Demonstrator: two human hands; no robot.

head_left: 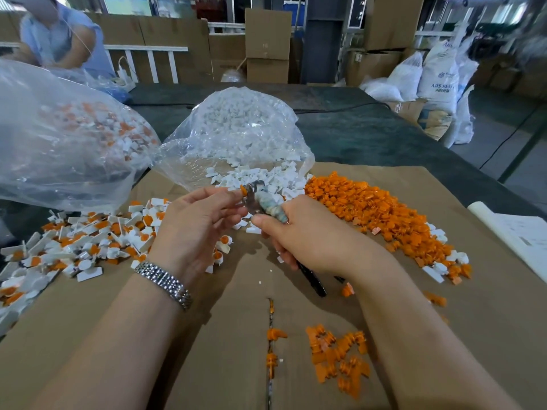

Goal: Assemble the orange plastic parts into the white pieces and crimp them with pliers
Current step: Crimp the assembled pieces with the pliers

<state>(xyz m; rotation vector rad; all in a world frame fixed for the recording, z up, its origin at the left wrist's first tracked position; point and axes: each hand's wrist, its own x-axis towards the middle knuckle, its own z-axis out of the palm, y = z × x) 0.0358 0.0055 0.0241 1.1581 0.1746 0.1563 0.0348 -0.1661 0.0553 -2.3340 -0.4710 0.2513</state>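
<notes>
Bare cardboard [142,335] near front — orange pile [384,214] right, assembled heap [74,244] left, bags [236,134] behind.

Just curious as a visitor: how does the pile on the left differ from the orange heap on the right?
The left pile mixes white pieces with orange inserts, apparently assembled; the right heap is almost all loose orange parts. The left pile sits beside a clear bag of similar pieces; the right heap lies by spilled white pieces. Both rest on cardboard.

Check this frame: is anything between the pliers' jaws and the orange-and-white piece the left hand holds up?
Nothing visible. The left hand pinches the piece right at the pliers, which the right hand grips by the handles. The jaws sit at the piece; whether they have closed on it cannot be told.
</notes>
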